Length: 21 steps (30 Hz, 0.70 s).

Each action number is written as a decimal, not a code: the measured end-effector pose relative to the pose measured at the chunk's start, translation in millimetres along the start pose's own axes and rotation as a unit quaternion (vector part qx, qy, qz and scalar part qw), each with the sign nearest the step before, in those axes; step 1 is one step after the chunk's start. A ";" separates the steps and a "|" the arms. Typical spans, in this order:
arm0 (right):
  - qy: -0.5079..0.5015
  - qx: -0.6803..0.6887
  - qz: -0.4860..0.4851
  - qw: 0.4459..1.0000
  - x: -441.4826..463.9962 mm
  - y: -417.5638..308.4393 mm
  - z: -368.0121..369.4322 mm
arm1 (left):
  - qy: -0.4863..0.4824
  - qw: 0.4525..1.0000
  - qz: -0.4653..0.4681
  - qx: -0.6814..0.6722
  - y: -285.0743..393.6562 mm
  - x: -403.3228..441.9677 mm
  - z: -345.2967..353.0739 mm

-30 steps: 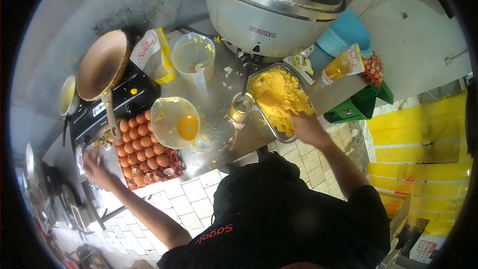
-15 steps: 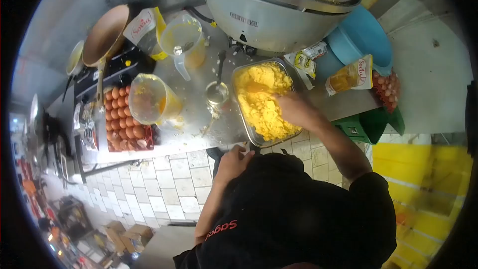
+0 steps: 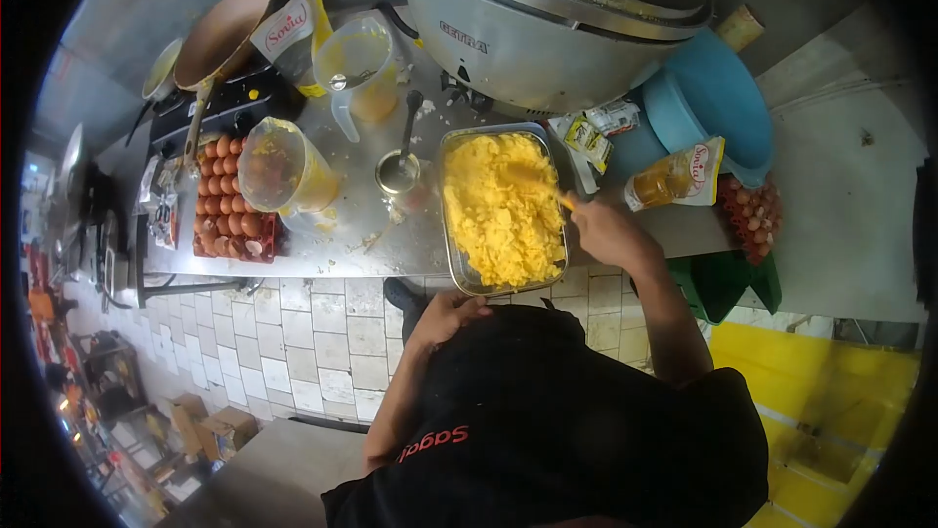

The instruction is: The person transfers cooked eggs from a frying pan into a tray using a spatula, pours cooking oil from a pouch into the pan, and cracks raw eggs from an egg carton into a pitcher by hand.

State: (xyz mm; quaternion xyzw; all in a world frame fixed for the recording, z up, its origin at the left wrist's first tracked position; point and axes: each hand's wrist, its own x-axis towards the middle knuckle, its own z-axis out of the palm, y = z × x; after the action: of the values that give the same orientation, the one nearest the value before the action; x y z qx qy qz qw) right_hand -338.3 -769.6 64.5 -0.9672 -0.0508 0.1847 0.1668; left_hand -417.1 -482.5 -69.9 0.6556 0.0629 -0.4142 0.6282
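Note:
A metal tray (image 3: 455,269) full of yellow scrambled egg (image 3: 498,220) sits at the counter's front edge. My right hand (image 3: 608,233) is closed around the handle of a wooden spatula (image 3: 528,174), whose blade rests in the egg. Just below the tray's near left corner, my left hand (image 3: 449,319) is close to my body with its fingers bent; whether it holds anything is hidden. Left of the tray stands a small tin (image 3: 398,174) with a dark-handled ladle (image 3: 411,123) in it.
Measuring jugs (image 3: 283,171) and an egg tray (image 3: 266,247) are on the left, by a pan (image 3: 223,35) on a stove. A large cooker (image 3: 547,49) stands behind. To the right are a blue basin (image 3: 723,103), an oil pouch (image 3: 674,176) and a green crate (image 3: 713,284).
My left hand has come from beside the egg tray to my body. The right hand moved the spatula through the egg, which is now spread more evenly. The view has shifted.

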 end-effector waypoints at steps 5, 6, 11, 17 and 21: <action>0.002 0.057 0.064 0.996 18.7 14.4 86.2 | 0.004 0.992 -0.018 -0.128 -6.5 4.2 10.6; 0.006 0.063 0.042 0.997 9.7 9.7 82.7 | 0.007 0.992 -0.018 -0.123 -5.6 6.3 10.6; 0.039 0.059 0.012 0.997 -39.8 -9.0 30.7 | 0.023 0.990 -0.039 -0.130 4.6 0.3 15.5; 0.070 0.063 0.022 0.995 -63.6 -26.6 133.1 | -0.022 0.987 -0.037 -0.155 -2.0 13.8 9.6; 0.063 0.112 -0.002 0.992 -70.6 -38.1 118.3 | -0.025 0.988 -0.040 -0.147 1.5 11.8 4.3</action>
State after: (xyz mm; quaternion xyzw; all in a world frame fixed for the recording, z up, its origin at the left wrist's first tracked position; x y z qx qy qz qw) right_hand -449.3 -709.2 -2.1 -0.9521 -0.0211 0.1274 0.2771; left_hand -410.5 -491.7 -75.5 0.5427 0.1339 -0.4415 0.7019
